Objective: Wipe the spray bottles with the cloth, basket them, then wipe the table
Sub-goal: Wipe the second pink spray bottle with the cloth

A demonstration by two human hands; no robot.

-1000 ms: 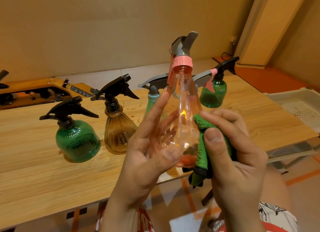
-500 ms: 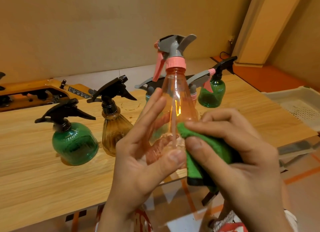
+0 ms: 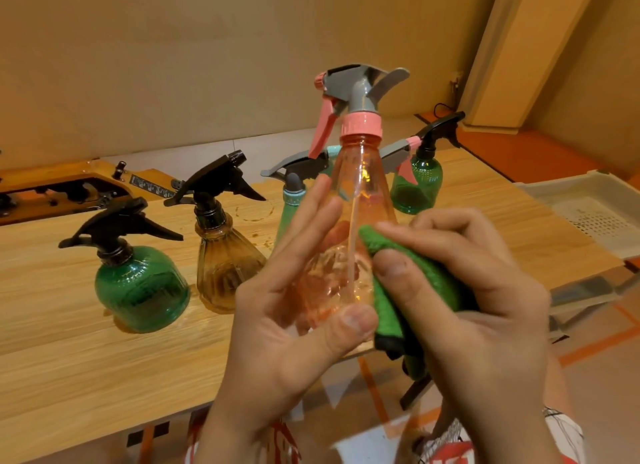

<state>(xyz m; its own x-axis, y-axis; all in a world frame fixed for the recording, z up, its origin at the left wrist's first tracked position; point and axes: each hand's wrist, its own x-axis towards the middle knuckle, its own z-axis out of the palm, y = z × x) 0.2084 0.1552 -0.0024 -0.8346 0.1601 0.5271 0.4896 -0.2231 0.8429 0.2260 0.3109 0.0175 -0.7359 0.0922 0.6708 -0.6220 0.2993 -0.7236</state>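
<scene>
My left hand [image 3: 291,311] holds a clear orange spray bottle [image 3: 360,200] upright above the table's front edge, thumb across its base and fingers along its far side. Its grey trigger head with pink collar points left. My right hand [image 3: 478,297] grips a folded green cloth [image 3: 412,290] and presses it against the bottle's right side. On the wooden table [image 3: 86,366] stand a round green bottle [image 3: 142,283], an amber ribbed bottle [image 3: 225,263], a light green bottle [image 3: 291,200] partly hidden behind my fingers, and a small green bottle [image 3: 417,183] at the back.
A pale plastic basket [image 3: 588,207] sits at the table's right end. An orange tool [image 3: 69,186] lies at the back left. A ring-shaped stain [image 3: 254,211] marks the table behind the amber bottle. Below the front edge is floor with orange tape lines.
The orange bottle has turned so its trigger now faces left. My right hand with the cloth has shifted up along the bottle's right side.
</scene>
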